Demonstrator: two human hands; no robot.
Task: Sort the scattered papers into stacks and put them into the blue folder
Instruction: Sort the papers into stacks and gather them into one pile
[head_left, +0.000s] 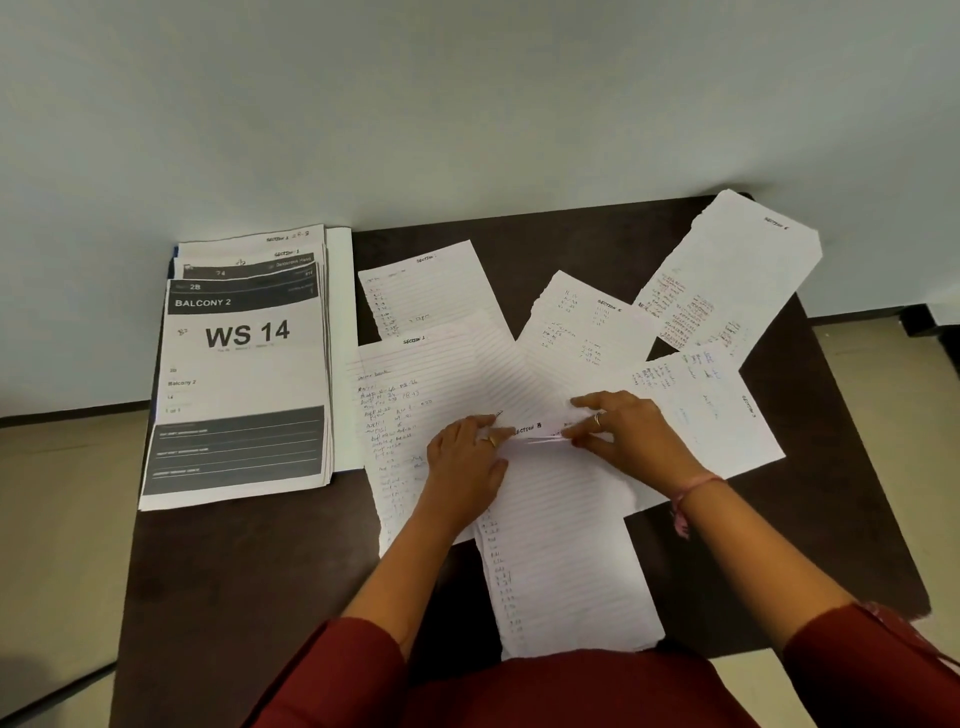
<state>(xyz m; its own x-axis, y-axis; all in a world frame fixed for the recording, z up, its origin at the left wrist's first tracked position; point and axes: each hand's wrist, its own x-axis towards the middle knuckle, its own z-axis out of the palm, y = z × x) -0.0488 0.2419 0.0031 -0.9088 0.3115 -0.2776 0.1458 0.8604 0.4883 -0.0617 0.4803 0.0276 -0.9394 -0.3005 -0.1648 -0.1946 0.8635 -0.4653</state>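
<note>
We're looking down on a dark brown counter (249, 597) pushed against a plain pale wall (467, 104), with beige floor (57, 545) and a dark baseboard (72, 411) either side.

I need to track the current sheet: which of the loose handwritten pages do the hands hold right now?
The lined page nearest the person, headed SECTION. Both the left hand and the right hand pinch its top edge; the other sheets lie untouched.

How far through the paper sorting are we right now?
Partly done. One stack of printed sheets sits at the table's left, with a blue edge showing beneath. In hand: left hand and right hand pinch a lined sheet. Left: about five handwritten sheets lie scattered.
</note>
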